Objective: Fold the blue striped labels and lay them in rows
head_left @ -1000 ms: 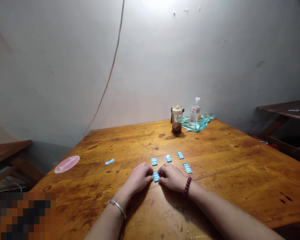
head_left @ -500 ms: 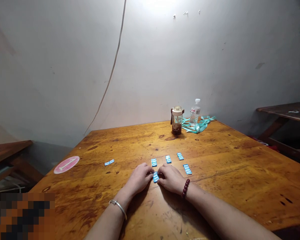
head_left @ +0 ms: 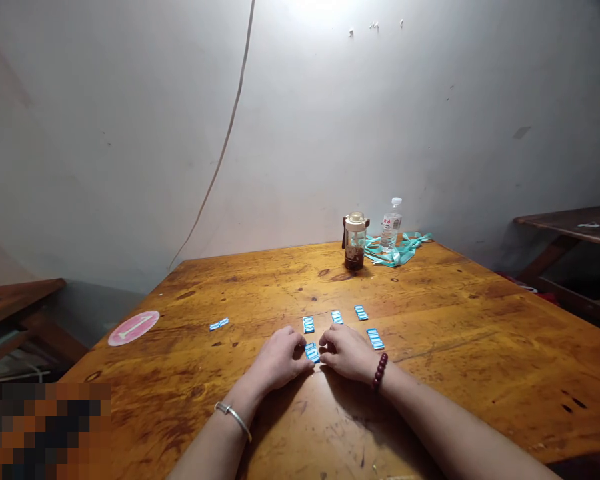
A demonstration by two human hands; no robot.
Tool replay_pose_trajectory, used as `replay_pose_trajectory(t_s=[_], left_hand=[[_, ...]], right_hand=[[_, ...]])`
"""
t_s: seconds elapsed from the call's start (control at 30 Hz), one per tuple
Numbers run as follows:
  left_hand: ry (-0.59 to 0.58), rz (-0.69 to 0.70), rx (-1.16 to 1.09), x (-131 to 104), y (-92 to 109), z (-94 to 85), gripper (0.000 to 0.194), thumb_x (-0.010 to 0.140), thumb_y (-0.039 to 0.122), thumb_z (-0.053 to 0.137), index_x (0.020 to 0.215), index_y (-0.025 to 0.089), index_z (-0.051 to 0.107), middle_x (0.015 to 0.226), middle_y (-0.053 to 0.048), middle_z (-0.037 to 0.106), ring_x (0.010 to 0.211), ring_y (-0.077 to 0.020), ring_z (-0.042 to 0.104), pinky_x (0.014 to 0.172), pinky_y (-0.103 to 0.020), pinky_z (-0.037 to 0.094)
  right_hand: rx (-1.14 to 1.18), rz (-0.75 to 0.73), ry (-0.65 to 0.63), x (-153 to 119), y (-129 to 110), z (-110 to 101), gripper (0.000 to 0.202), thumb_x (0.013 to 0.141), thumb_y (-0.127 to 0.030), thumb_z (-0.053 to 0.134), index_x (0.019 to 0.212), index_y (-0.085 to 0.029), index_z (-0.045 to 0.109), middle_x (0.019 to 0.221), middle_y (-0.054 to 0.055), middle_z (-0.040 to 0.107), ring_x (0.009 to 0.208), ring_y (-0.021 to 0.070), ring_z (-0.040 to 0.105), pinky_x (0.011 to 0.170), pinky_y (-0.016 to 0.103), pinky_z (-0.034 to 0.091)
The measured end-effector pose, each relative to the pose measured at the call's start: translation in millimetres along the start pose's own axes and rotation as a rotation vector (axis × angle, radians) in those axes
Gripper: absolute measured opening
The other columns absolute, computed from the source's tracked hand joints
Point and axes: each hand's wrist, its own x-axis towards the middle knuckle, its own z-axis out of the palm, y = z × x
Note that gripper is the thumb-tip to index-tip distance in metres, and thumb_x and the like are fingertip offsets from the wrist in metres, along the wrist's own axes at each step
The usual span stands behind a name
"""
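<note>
A small group of blue-and-white rectangular pieces (head_left: 311, 353) lies on the wooden table (head_left: 290, 427) between my hands. My left hand (head_left: 281, 358) has its thumb at the group's near edge and its curled fingers at the far left corner, gripping it loosely. On the other side, my right hand (head_left: 349, 353) rests with bent fingers, thumb and forefinger apart, tips at or just off the right edge. Similar groups lie close by: one beyond my left fingers (head_left: 308, 325), one past my right knuckles (head_left: 337, 317), a farther one (head_left: 361, 313), and one beside my right wrist (head_left: 375, 339).
Two more blue-and-white pieces (head_left: 219, 324) lie off to the left, near a round pink sticker (head_left: 134, 329) marked 1. Toward the back stand a lidded cup (head_left: 355, 243) with dark contents and a clear water bottle (head_left: 391, 227), beside turquoise ribbon (head_left: 400, 254).
My right hand has shifted slightly right, its fingertips farther from the group. The left thumb has slid forward along the group's near edge, and the group has turned a little.
</note>
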Motion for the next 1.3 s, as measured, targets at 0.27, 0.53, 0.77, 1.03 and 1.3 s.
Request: replay_pose_trajectory(t_s=[0.27, 0.53, 0.77, 1.03, 1.3], left_hand=[[-0.013, -0.011, -0.012, 1, 0, 1.3, 0.015, 0.064, 0.032, 0.055, 0.071, 0.019, 0.055, 0.077, -0.001, 0.049, 0.072, -0.0147, 0.045, 0.060, -0.023, 0.032], [-0.021, 0.058, -0.027, 0, 1, -0.3, 0.011, 0.067, 0.028, 0.051, 0.071, 0.019, 0.056, 0.076, -0.001, 0.048, 0.070, -0.0140, 0.045, 0.059, -0.022, 0.031], [-0.051, 0.067, -0.050, -1, 4, -2.5, 0.013, 0.069, 0.027, 0.049, 0.077, 0.021, 0.058, 0.077, -0.001, 0.048, 0.072, -0.0141, 0.045, 0.061, -0.023, 0.032], [-0.043, 0.062, -0.036, -3, 11, -6.7, 0.018, 0.071, 0.032, 0.047, 0.082, 0.021, 0.056, 0.080, -0.002, 0.049, 0.075, -0.0158, 0.046, 0.064, -0.024, 0.034], [0.030, 0.089, -0.003, 1, 14, 7.1, 0.027, 0.069, 0.039, 0.052, 0.089, 0.022, 0.057, 0.090, -0.004, 0.050, 0.085, -0.0189, 0.045, 0.072, -0.027, 0.035]], right_hand=[[-0.007, -0.057, 0.043, 1, 5, 16, 0.013, 0.064, -0.024, 0.054, 0.075, -0.020, 0.061, 0.075, 0.002, 0.054, 0.069, 0.0136, 0.047, 0.059, 0.021, 0.029], [-0.016, -0.060, 0.029, 3, 6, 15, 0.013, 0.065, -0.024, 0.055, 0.075, -0.019, 0.060, 0.075, 0.002, 0.054, 0.069, 0.0131, 0.046, 0.058, 0.021, 0.028], [-0.035, -0.019, -0.019, 2, 1, 13, 0.015, 0.067, -0.024, 0.054, 0.080, -0.018, 0.060, 0.078, 0.003, 0.054, 0.073, 0.0140, 0.046, 0.061, 0.021, 0.029], [0.057, -0.005, 0.009, 1, 0, -1, 0.019, 0.067, -0.024, 0.055, 0.085, -0.018, 0.059, 0.080, 0.002, 0.057, 0.072, 0.0133, 0.049, 0.061, 0.021, 0.032], [0.173, 0.079, 0.209, 6, 25, -27, 0.019, 0.072, -0.026, 0.050, 0.086, -0.017, 0.058, 0.079, 0.003, 0.058, 0.071, 0.0129, 0.050, 0.063, 0.022, 0.035]])
